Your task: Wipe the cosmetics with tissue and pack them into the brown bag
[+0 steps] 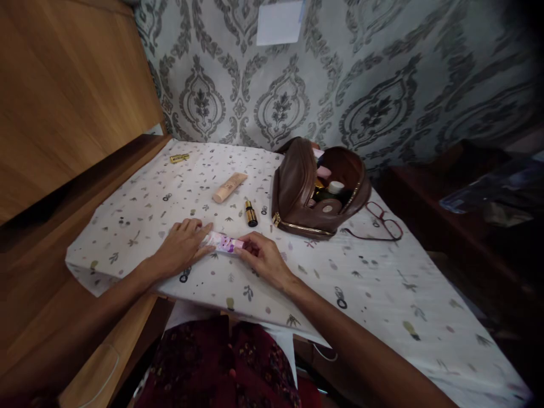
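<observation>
With the left hand (182,243) half-closed and right hand (264,256) pinched on a slim pink-and-purple tube (226,243), a slipped grip could knock the gold-and-black cylindrical bottle (250,215) at one o'clock.

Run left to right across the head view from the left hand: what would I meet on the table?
Left hand → pink-and-purple item → right hand → brown bag → eyeglasses. Items overlapping this span are left out.

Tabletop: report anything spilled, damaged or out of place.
Nothing really stands out, and no spill or damage shows. The brown bag gapes unzipped, its contents showing, and the red-framed glasses lie beside it, but neither looks odd.
</observation>
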The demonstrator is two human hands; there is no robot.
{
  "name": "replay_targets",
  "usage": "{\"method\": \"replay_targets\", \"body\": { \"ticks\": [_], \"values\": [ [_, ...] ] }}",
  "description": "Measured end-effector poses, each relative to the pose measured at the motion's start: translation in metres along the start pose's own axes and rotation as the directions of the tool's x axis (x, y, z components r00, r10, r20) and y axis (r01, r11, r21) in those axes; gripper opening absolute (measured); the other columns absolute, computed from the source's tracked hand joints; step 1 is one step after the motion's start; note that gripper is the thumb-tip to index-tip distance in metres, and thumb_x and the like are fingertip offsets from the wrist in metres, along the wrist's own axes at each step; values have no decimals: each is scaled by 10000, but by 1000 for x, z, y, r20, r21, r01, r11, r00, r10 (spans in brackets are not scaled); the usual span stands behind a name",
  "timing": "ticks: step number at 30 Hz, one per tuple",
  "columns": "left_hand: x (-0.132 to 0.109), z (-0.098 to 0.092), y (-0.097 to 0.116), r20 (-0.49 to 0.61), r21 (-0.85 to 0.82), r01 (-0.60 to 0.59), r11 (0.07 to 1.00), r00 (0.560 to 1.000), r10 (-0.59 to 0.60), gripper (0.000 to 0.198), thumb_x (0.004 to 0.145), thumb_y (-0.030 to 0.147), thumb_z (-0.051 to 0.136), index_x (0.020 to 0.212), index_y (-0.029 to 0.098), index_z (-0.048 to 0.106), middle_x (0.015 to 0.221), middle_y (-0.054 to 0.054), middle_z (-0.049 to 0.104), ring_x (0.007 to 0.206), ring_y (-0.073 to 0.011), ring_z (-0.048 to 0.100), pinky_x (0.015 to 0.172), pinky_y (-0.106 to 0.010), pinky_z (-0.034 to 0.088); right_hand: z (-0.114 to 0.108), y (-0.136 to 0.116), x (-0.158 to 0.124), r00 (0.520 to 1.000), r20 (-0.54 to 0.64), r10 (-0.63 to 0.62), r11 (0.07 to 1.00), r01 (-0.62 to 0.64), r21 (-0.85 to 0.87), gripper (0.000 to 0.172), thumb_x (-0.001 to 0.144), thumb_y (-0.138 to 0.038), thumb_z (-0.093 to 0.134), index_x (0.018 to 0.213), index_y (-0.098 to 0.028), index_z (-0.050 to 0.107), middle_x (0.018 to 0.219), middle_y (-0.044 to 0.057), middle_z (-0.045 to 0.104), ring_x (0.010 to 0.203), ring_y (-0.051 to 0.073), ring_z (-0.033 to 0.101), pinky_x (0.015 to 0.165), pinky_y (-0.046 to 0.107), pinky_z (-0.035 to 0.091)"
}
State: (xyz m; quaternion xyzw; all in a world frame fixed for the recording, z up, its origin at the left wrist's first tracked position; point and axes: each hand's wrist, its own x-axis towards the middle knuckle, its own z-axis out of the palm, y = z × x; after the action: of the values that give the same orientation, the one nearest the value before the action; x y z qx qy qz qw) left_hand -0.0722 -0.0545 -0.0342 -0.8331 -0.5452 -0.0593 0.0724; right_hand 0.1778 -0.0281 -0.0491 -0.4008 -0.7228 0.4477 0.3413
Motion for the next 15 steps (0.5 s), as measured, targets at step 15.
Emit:
{"method": "replay_targets", "body": {
  "ticks": [15],
  "values": [
    [-3, -11, 25, -218, -442, 57, 895, 961, -169, 305, 1019, 312, 412, 1270, 201, 545, 1063, -69, 608, 985, -201, 599, 889, -351, 517, 0, 4, 4, 992, 24, 126, 946, -128, 299, 325, 778, -456, 722, 948, -197, 625, 740, -12, 641, 652, 142, 635, 628, 281, 531]
  ]
}}
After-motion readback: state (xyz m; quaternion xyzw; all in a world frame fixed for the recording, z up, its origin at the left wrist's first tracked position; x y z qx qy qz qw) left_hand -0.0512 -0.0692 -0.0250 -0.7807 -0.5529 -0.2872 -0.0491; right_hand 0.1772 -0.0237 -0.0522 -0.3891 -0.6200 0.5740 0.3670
